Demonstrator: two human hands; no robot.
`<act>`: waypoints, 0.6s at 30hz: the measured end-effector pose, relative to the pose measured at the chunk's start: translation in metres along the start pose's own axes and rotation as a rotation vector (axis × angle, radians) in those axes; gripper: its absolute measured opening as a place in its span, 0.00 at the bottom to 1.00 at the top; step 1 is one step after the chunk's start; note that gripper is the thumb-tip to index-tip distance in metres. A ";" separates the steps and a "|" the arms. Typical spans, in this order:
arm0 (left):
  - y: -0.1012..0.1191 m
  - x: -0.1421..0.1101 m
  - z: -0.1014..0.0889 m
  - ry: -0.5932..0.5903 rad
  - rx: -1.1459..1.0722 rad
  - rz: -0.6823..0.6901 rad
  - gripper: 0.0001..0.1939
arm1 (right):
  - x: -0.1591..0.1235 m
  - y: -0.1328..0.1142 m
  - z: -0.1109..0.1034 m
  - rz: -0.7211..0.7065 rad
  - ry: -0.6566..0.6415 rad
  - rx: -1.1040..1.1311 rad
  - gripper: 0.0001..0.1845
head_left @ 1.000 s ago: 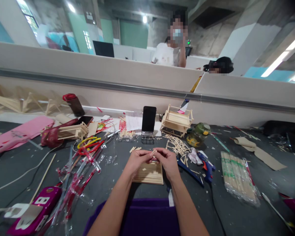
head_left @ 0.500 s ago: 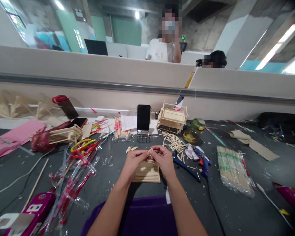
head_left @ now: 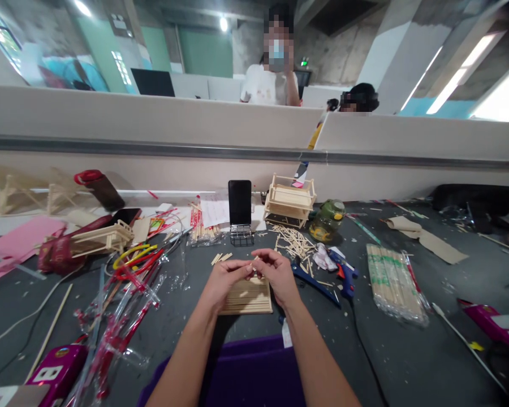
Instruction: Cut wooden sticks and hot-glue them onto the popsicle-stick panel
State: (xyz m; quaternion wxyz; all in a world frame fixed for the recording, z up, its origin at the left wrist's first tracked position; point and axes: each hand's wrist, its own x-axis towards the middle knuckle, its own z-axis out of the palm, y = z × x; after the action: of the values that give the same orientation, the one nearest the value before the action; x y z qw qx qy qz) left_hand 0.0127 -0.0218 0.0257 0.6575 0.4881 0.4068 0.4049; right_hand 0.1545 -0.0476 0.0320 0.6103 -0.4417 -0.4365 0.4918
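Note:
My left hand (head_left: 227, 280) and my right hand (head_left: 276, 275) meet above a flat panel of wooden sticks (head_left: 246, 302). The fingertips of both pinch together around a short wooden stick (head_left: 254, 264), mostly hidden by the fingers. Beneath them, the panel lies on the dark table, its sticks side by side with a framed right edge. A few short stick pieces (head_left: 221, 258) lie just beyond my left hand. Right of my right hand are a dark blue cutting tool (head_left: 316, 284) and a blue glue gun (head_left: 346, 274) with a cord.
Behind the hands stand a phone (head_left: 240, 203) on a wire holder, a stick-built model (head_left: 289, 200) and a green jar (head_left: 327, 220). Loose sticks (head_left: 294, 242) lie in a pile. Plastic wrappers (head_left: 119, 322) clutter the left; bagged sticks (head_left: 394, 282) lie right. Two people are beyond the partition.
The whole view has shifted slightly, so things on the table appear further left. Both hands stay together over the panel, with the fingers slightly rearranged around the small stick.

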 end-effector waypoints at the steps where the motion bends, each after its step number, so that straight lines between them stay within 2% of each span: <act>1: 0.000 0.000 -0.001 -0.012 -0.005 -0.002 0.14 | 0.000 0.000 0.000 -0.012 -0.014 -0.013 0.10; 4: 0.002 -0.001 -0.001 -0.038 -0.061 -0.022 0.13 | 0.000 0.002 -0.001 -0.011 -0.037 0.023 0.09; 8: 0.004 -0.003 0.003 -0.061 -0.242 -0.049 0.15 | 0.001 0.003 -0.001 0.093 0.017 0.194 0.10; 14: 0.002 -0.002 0.011 0.030 -0.341 -0.020 0.12 | 0.002 0.004 0.000 0.151 0.035 0.360 0.10; 18: 0.000 -0.001 0.016 0.040 -0.405 -0.016 0.12 | 0.001 0.003 0.003 0.155 0.055 0.403 0.11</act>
State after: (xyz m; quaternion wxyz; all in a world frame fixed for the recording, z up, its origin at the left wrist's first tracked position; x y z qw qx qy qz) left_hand 0.0268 -0.0278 0.0292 0.7373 0.3345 0.3337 0.4828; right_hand 0.1508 -0.0458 0.0296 0.6583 -0.3564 -0.2773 0.6023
